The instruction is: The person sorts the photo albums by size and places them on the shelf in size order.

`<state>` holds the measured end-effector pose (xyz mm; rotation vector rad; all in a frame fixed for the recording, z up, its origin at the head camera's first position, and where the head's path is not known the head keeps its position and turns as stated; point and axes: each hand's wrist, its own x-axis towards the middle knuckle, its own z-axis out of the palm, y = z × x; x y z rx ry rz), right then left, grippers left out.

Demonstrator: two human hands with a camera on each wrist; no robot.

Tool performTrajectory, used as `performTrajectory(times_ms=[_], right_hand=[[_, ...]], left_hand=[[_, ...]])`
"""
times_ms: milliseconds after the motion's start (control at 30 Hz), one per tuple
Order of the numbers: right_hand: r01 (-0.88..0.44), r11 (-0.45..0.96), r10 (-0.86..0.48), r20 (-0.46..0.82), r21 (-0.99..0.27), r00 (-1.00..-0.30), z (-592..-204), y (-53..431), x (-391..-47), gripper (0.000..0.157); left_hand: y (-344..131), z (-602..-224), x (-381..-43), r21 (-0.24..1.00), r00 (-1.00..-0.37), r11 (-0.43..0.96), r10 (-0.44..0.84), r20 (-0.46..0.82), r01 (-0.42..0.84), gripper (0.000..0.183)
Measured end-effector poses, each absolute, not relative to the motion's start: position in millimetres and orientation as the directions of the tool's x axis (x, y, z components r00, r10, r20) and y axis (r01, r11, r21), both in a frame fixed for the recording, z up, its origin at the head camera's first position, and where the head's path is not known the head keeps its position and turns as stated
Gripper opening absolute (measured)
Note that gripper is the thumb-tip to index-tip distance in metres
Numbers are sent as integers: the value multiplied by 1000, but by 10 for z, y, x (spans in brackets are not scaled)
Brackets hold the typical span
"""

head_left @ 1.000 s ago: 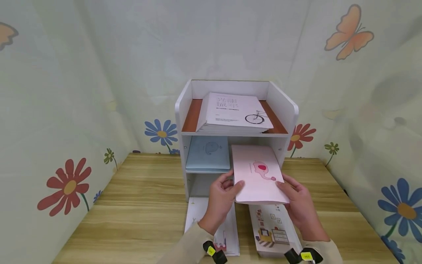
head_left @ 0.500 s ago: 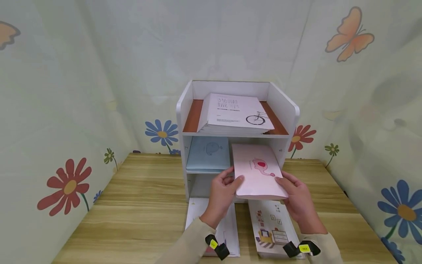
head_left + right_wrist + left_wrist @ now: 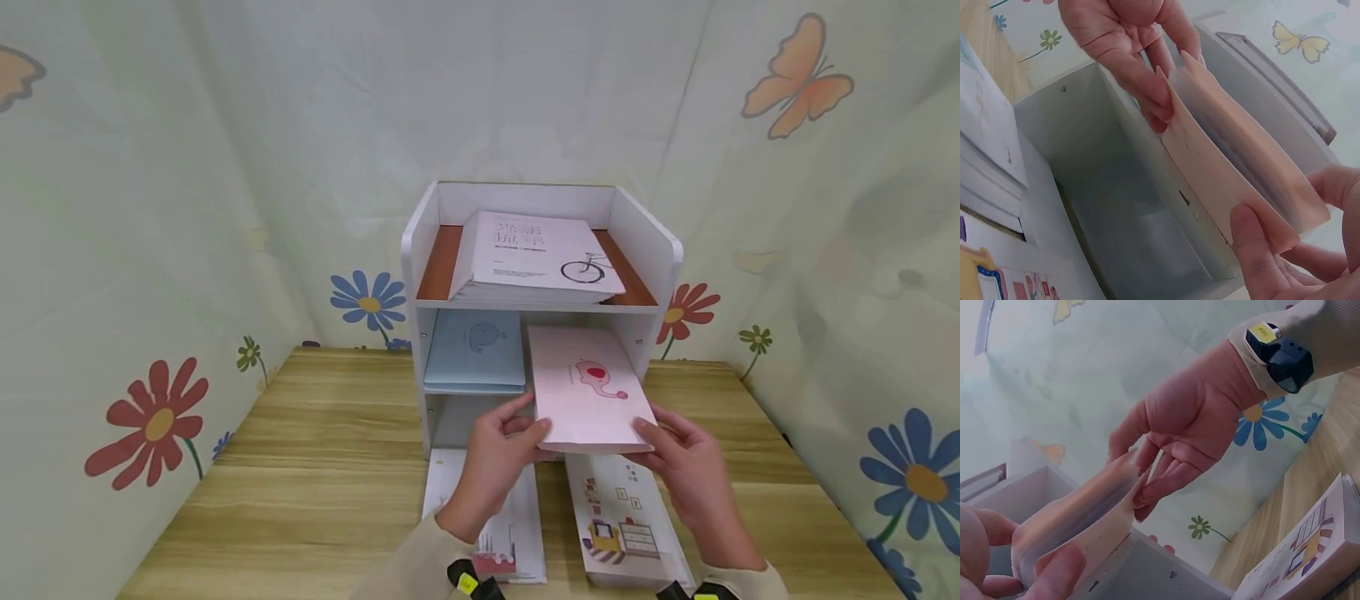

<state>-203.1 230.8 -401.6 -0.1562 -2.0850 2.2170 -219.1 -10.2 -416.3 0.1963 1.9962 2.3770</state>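
Observation:
A pink notebook [image 3: 581, 387] with an elephant drawing lies tilted at the front of the white shelf unit's [image 3: 663, 250] middle level, its far part inside. My left hand [image 3: 498, 462] pinches its near left corner, thumb on top and fingers beneath. On the opposite corner my right hand [image 3: 690, 467] pinches it the same way. Both wrist views show the near edge, with pages between the pink covers [image 3: 1235, 181]. A light-blue notebook [image 3: 474, 350] with a whale drawing lies left of it on that level.
White books [image 3: 536, 250] with a bicycle on the cover are stacked on the top level. On the wooden table [image 3: 330, 467], before the shelf, lie a white book [image 3: 528, 533] at left and a thick illustrated book [image 3: 630, 525] at right. A flowered curtain [image 3: 225, 167] surrounds the table.
The pink notebook has moved slightly forward into the shelf's middle level. Both hands have shifted back along its sides to the near corners, thumbs still on the cover.

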Motion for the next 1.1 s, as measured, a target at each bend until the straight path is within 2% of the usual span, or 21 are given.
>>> performTrajectory(times_ms=[300,533,767,1100], right_hand=[[13,88,233,8,-996,-972,-4008,2270,-2029,65],[7,55,225,5,-998,-974,-4017,2262,-2189,62],[-1,76,236,19,-997,-972,-4021,2244,-2301,61],[-4,28,255,11,-1000,-967,-4069,2245,-2305,63]], left_hand=[[-87,-4138,-2184,980,-989,-178,99,107,88,51],[-51,-4138,-2337,970,-990,-226,86,113,91,49],[-38,-4132,-2449,973,-990,-204,70,123,106,50],[-64,-4157,-2459,973,-990,-217,98,105,82,54]])
